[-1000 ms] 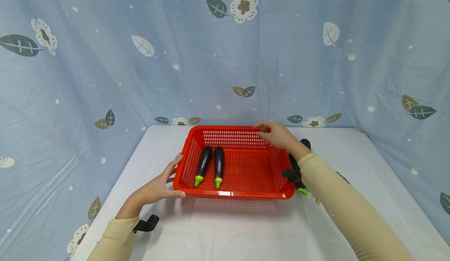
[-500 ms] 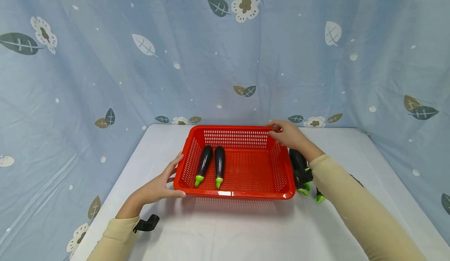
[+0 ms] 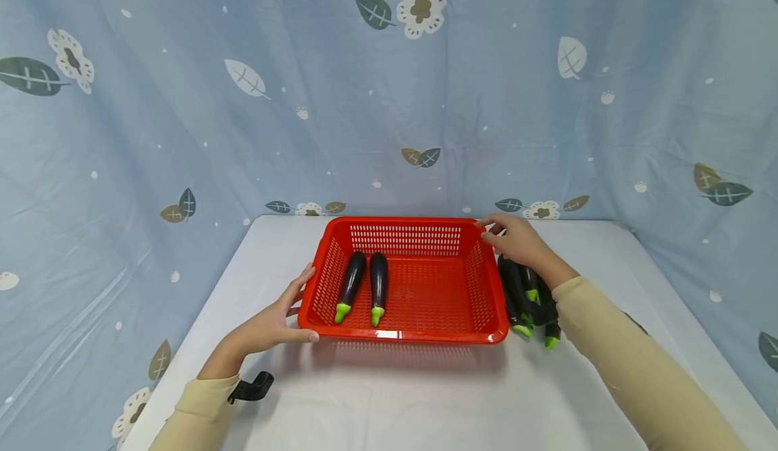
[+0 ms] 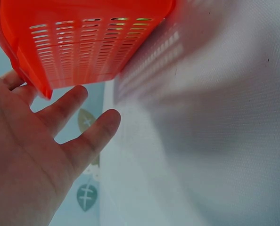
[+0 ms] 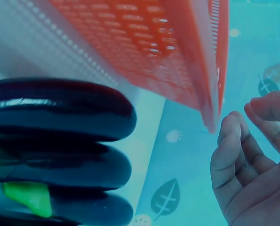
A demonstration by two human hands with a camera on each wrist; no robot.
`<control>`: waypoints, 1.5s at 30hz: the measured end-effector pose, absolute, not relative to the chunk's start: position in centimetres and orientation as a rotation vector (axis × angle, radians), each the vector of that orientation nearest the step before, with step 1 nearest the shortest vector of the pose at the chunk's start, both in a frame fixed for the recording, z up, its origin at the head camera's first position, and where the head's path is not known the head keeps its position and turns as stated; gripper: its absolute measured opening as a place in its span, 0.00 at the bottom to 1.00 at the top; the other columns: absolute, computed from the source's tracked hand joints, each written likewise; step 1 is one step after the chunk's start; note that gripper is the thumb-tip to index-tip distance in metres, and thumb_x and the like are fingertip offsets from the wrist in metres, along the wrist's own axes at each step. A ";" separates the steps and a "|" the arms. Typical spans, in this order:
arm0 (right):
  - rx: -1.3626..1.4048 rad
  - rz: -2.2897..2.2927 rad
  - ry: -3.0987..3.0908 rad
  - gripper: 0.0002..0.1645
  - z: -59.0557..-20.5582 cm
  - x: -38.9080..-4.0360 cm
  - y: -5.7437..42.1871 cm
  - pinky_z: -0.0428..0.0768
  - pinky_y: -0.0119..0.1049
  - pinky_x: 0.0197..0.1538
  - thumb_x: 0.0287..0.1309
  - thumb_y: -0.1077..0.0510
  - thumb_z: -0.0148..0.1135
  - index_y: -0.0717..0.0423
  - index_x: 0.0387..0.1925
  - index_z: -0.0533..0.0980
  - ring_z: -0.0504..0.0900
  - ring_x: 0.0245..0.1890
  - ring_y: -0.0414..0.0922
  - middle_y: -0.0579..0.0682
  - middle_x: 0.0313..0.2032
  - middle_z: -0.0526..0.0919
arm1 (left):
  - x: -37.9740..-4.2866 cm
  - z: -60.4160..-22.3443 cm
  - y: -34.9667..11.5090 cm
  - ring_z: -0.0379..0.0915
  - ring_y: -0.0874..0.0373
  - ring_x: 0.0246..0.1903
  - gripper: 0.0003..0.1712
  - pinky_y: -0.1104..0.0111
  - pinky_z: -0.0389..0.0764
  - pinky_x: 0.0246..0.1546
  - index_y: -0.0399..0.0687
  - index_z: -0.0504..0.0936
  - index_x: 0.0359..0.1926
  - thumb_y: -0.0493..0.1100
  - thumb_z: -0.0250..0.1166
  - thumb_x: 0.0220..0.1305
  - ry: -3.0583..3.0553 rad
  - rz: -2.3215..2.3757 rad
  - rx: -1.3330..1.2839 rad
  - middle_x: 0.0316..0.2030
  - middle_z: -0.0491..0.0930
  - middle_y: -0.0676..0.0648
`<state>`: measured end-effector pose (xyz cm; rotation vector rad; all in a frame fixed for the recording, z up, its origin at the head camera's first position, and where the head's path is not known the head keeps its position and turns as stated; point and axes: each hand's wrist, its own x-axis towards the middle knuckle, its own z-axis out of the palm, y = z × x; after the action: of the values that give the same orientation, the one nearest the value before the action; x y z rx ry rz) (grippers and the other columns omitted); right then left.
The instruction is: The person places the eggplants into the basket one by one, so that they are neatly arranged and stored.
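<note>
A red perforated plastic basket (image 3: 404, 335) sits mid-table, with two dark eggplants, one (image 3: 350, 287) at the left and another (image 3: 379, 287) beside it. My left hand (image 3: 271, 325) lies against its left end with spread fingers, thumb at the front corner. In the left wrist view, the fingers (image 4: 102, 129) extend straight beside the basket wall. My right hand (image 3: 519, 243) is at the back right corner, fingers loosely bent and holding nothing. A gap shows between it and the rim in the right wrist view. Below it several eggplants (image 5: 60, 113) lie side by side, partly hidden by the wrist.
White cloth covers the table (image 3: 389, 397). A blue curtain (image 3: 340, 100) with leaves and flowers hangs behind and along the sides. Black wrist camera mounts (image 3: 252, 387) sit on the wrists.
My right hand has moved right, from over the basket's back wall to its back right corner. More of the eggplants outside have come into view. My left hand and the basket stay put.
</note>
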<state>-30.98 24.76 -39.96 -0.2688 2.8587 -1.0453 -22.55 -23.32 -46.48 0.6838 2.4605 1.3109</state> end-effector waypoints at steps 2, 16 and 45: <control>-0.251 -1.029 2.873 0.20 -40.2 -30.9 25.2 0.81 0.39 0.29 0.64 0.52 0.53 0.51 0.56 0.72 0.77 0.26 0.47 0.57 0.41 0.79 | -22.5 -46.5 -23.4 0.45 0.48 0.68 0.64 0.46 0.62 0.58 0.62 0.35 0.73 0.49 0.73 0.47 2.456 1.316 0.684 0.72 0.29 0.59; -0.228 -0.945 2.940 0.19 -42.1 -29.8 28.8 0.78 0.34 0.27 0.63 0.54 0.54 0.53 0.55 0.72 0.78 0.28 0.53 0.57 0.37 0.80 | -22.4 -46.2 -23.3 0.45 0.48 0.68 0.65 0.46 0.61 0.59 0.63 0.35 0.73 0.50 0.74 0.47 2.448 1.324 0.669 0.72 0.30 0.61; -0.124 -0.808 3.017 0.22 -45.3 -26.8 33.3 0.77 0.39 0.30 0.59 0.54 0.58 0.57 0.54 0.73 0.76 0.30 0.47 0.58 0.38 0.80 | -22.4 -46.2 -23.3 0.47 0.50 0.68 0.65 0.52 0.65 0.58 0.61 0.35 0.73 0.51 0.73 0.47 2.482 1.280 0.677 0.72 0.30 0.59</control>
<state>-26.80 33.32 -45.30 -0.1242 3.0167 -0.8081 -22.44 -23.27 -46.22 0.6771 2.4816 1.2797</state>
